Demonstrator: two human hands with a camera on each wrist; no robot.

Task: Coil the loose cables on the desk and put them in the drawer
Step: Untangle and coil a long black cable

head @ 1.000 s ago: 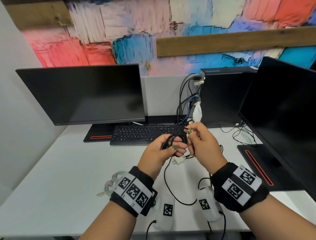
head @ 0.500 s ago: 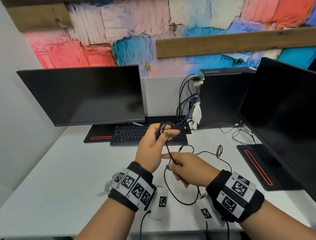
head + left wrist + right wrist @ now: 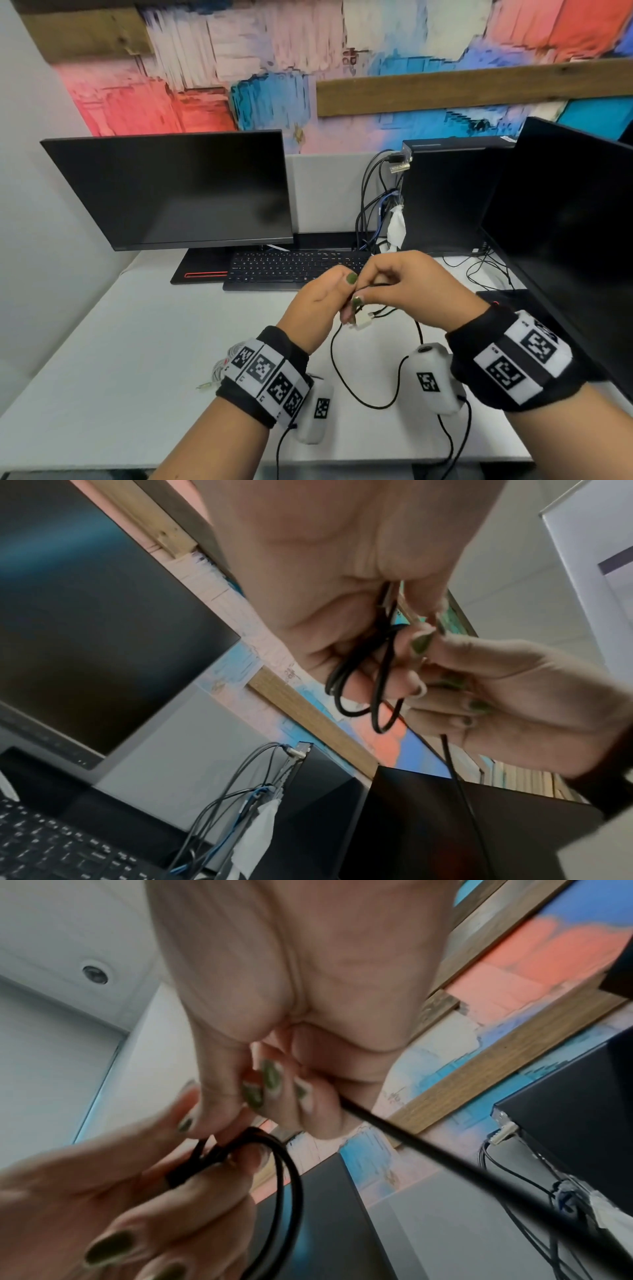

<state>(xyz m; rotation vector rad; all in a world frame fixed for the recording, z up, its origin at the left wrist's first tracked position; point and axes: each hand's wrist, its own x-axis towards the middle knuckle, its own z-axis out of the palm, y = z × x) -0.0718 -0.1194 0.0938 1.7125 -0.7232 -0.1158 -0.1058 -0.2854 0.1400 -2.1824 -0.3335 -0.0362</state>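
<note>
1. Holding a few loops of the black cable (image 3: 383,669), the left hand (image 3: 317,306) has its fingers curled round the bundle, raised above the white desk (image 3: 120,359) in front of the keyboard (image 3: 294,269).
2. Meeting it from the right, the right hand (image 3: 411,287) pinches the same cable between thumb and fingers – its other fingers curl inward, and the two hands touch at the loops.
3. From the hands the free length of cable drops to the desk, sweeps in a wide curve between the wrists and runs back up; a small white plug (image 3: 363,322) hangs just under the left fingers.
4. A second, light-coloured coiled cable (image 3: 224,363) lies on the desk beside the left wrist, partly hidden by the wristband.
5. Two dark monitors stand on the desk – one (image 3: 178,188) at the back left, one (image 3: 565,233) at the right – with a black computer tower (image 3: 445,198) and a tangle of plugged-in leads between them.
6. No drawer shows in any view.
</note>
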